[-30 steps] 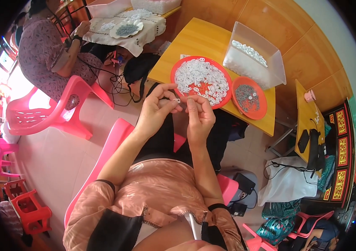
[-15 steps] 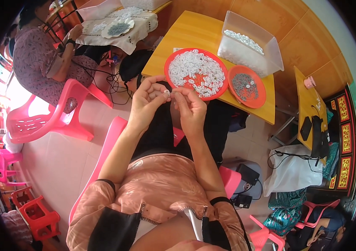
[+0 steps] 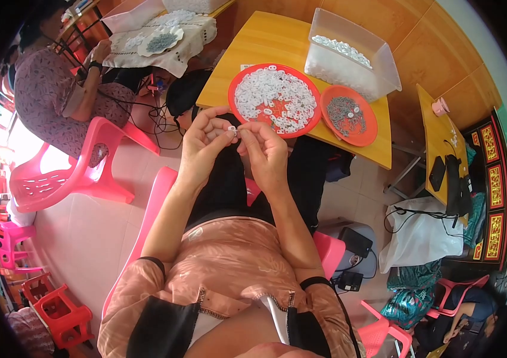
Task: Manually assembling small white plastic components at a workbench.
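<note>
Between the thumb and fingers of my left hand [image 3: 201, 149] is a small white plastic piece [image 3: 232, 129]. My right hand [image 3: 267, 154] is pinched closed right beside it, its fingertips meeting those of the left; whatever they grip is too small to make out. Just beyond my hands, a round red tray [image 3: 233, 108] carries many flat white pieces [image 3: 265, 86] with holes in them. To its right, a smaller orange-red plate [image 3: 368, 138] holds a heap of small grey metal parts [image 3: 344, 113] and a few white pieces.
A clear plastic bin [image 3: 384, 77] of white pieces stands at the back of the yellow table [image 3: 253, 39]. At left a person [image 3: 65, 101] sits on a pink chair [image 3: 80, 173] by a cloth-covered table [image 3: 191, 45]. Black cables [image 3: 158, 107] lie between. A white bag [image 3: 417, 235] is at right.
The whole view has shifted slightly, with the table and trays a little further up and left. My fingers have stayed together around the small white piece, with only a slight change of grip.
</note>
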Action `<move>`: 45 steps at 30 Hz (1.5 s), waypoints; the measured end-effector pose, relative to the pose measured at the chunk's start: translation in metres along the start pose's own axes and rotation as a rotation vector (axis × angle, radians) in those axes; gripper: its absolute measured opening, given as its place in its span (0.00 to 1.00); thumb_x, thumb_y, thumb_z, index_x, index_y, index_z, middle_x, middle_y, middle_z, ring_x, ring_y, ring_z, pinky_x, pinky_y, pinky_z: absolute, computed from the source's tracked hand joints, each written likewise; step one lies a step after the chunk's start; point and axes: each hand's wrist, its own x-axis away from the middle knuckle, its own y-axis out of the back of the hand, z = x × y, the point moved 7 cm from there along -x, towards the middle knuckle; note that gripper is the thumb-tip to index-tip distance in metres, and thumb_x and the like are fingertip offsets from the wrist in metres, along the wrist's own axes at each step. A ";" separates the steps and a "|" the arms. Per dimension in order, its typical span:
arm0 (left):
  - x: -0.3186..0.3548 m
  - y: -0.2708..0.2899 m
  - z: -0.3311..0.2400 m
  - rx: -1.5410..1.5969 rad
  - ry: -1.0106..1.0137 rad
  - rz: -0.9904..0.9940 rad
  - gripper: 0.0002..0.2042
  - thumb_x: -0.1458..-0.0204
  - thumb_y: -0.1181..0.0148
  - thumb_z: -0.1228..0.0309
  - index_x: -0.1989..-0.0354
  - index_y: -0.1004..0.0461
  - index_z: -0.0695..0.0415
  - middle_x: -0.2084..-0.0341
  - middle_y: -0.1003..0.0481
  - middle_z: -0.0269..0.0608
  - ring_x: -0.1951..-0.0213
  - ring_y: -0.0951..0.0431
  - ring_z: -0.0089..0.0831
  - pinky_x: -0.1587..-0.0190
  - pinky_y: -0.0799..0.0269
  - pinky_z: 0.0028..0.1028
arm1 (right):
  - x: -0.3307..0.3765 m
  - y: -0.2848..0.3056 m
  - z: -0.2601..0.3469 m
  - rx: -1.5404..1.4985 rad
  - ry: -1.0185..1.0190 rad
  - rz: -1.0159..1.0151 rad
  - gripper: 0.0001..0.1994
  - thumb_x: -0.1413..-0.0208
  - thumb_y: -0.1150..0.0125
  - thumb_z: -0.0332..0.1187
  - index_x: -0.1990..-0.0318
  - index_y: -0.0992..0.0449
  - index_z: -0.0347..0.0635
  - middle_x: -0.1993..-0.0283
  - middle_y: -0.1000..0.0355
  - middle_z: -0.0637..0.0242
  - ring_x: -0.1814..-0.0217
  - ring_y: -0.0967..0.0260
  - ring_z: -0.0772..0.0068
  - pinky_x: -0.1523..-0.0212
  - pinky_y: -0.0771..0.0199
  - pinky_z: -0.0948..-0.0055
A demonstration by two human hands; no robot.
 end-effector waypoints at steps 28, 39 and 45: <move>0.002 0.005 0.001 -0.080 0.015 -0.027 0.18 0.51 0.44 0.82 0.50 0.34 0.64 0.70 0.28 0.35 0.68 0.26 0.20 0.63 0.32 0.18 | 0.001 -0.003 -0.001 0.045 -0.037 0.058 0.06 0.42 0.47 0.27 0.62 0.27 0.34 0.71 0.28 0.70 0.73 0.33 0.86 0.71 0.33 0.86; 0.002 0.003 0.000 -0.181 -0.004 -0.027 0.16 0.51 0.42 0.80 0.53 0.34 0.62 0.73 0.28 0.33 0.70 0.27 0.17 0.67 0.31 0.16 | 0.001 0.001 -0.001 0.101 -0.002 -0.017 0.05 0.44 0.46 0.26 0.65 0.26 0.33 0.74 0.27 0.67 0.76 0.33 0.84 0.73 0.32 0.82; 0.000 0.006 0.007 -0.157 0.006 -0.041 0.14 0.51 0.41 0.81 0.56 0.35 0.63 0.74 0.27 0.35 0.73 0.27 0.18 0.70 0.32 0.15 | 0.003 0.003 0.002 0.176 0.003 -0.015 0.05 0.45 0.45 0.26 0.64 0.25 0.34 0.74 0.26 0.68 0.75 0.32 0.85 0.72 0.32 0.84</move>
